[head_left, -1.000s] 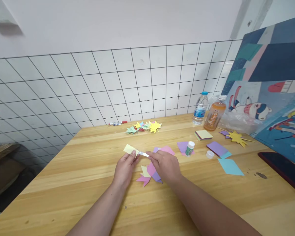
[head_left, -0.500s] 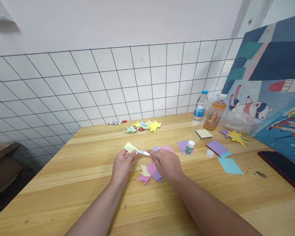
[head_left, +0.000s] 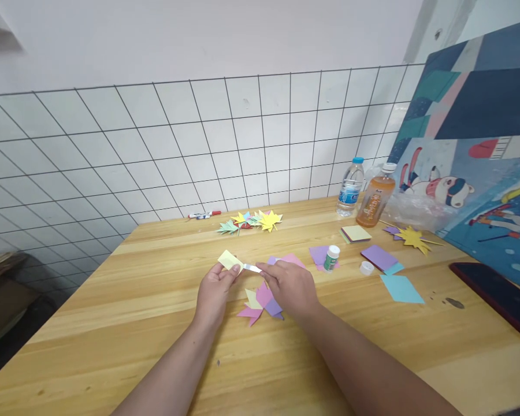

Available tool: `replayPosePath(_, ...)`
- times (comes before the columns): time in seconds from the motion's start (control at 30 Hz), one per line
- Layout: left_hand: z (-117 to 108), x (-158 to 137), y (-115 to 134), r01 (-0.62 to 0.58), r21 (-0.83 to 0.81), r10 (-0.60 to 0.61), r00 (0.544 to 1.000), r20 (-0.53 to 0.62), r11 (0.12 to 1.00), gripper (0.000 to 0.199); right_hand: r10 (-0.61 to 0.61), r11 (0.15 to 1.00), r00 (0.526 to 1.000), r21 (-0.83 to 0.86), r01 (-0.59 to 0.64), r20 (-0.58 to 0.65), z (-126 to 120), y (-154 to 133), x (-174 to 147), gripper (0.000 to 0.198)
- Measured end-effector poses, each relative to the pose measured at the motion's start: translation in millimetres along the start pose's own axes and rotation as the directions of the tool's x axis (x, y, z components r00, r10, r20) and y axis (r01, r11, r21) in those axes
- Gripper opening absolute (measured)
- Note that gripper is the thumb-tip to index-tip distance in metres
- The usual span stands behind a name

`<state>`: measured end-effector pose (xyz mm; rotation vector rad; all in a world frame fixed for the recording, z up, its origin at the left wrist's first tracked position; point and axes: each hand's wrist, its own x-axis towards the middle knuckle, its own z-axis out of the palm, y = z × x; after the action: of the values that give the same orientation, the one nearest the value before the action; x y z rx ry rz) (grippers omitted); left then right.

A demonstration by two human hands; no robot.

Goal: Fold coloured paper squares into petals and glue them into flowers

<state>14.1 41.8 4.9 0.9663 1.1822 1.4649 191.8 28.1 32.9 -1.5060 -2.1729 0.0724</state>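
Observation:
My left hand (head_left: 214,289) pinches a folded pale yellow paper piece (head_left: 227,259) between thumb and fingers. Thumb and forefinger of my right hand (head_left: 291,286) are closed on a thin, flat whitish strip (head_left: 252,268); its exact kind is unclear. The strip's tip meets the yellow paper's right corner. On the table below lies a folded paper leaf (head_left: 264,297) in pink, purple and yellow, partly covered by my right hand. Pink and purple paper (head_left: 291,260) shows just behind that hand. A small green-labelled bottle with a white top (head_left: 331,259) stands to its right.
A white cap (head_left: 366,267), purple paper (head_left: 378,257) and a blue sheet (head_left: 402,288) lie rightward. Colourful paper leaves (head_left: 251,221) and markers (head_left: 204,214) are by the wall. A water bottle (head_left: 350,188), orange drink bottle (head_left: 375,196) and dark phone-like slab (head_left: 494,297) stand or lie right.
The whole view has shifted slightly. Both hands keep nearly the same pose, with the whitish strip still at the yellow paper's corner.

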Motion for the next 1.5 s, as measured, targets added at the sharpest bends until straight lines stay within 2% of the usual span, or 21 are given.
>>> replayPosePath(0.13,1.1,-0.4,-1.0,0.013,-0.03,-0.012,1.0,0.024,0.999,0.053,0.014,1.0,1.0,0.007,-0.014,0.009,-0.4,-1.4,-0.2,0.029)
replayPosePath(0.37,-1.7,4.0,-0.2,0.003,-0.073,-0.004,1.0,-0.009,0.997,0.044,0.013,1.0,1.0,-0.009,-0.013,0.016,-0.8,-0.6,0.8,0.03)
replayPosePath(0.53,-2.6,4.5,-1.4,0.007,-0.031,-0.007,1.0,0.005,0.999,0.044,0.021,1.0,0.999,-0.015,-0.021,0.035,-1.0,-2.3,0.0,0.03)
replayPosePath(0.83,-3.7,4.9,-1.4,0.006,-0.037,-0.006,1.0,0.006,0.999,0.042,0.019,1.0,1.0,0.008,-0.019,-0.009,0.2,0.9,1.2,0.029)
replayPosePath(1.03,2.3,-1.3,-0.6,0.082,-0.051,-0.077,0.993,0.087,0.995,0.056,0.006,1.0,1.0,-0.005,-0.006,0.015,-1.7,-0.7,0.8,0.03)
replayPosePath(1.23,2.3,-0.9,-0.7,0.053,-0.033,-0.05,0.996,0.072,0.998,0.05,0.038,0.999,0.999,0.002,-0.038,-0.001,-1.0,-0.3,1.7,0.031)
replayPosePath(1.33,2.3,-1.6,-1.4,0.077,-0.042,-0.072,0.991,0.113,0.996,0.053,0.021,1.0,1.0,0.02,-0.021,-0.008,0.9,0.5,2.1,0.03)
replayPosePath(1.5,4.3,-4.8,-1.5,0.107,-0.049,-0.098,0.981,0.167,0.993,0.04,0.022,0.999,1.0,0.029,-0.021,-0.015,0.7,0.5,1.5,0.03)
